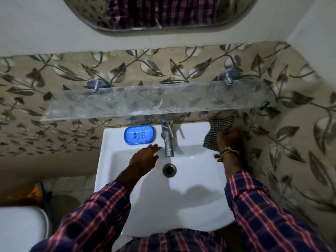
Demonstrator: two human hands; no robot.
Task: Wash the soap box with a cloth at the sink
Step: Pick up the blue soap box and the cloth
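Blue soap box (139, 134), seemingly empty, lidless

long plaid sleeves (269, 211), navy with red and pink-white check, cuffs stop well behind the fingers (156, 146). yellow thread band (229, 150) on right wrist.

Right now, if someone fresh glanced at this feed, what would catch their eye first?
Probably the bright blue soap box on the white sink's back ledge, left of the tap. Next, the right hand gripping a checked cloth at the sink's back right corner, while the left hand reaches open-fingered over the basin toward the tap.
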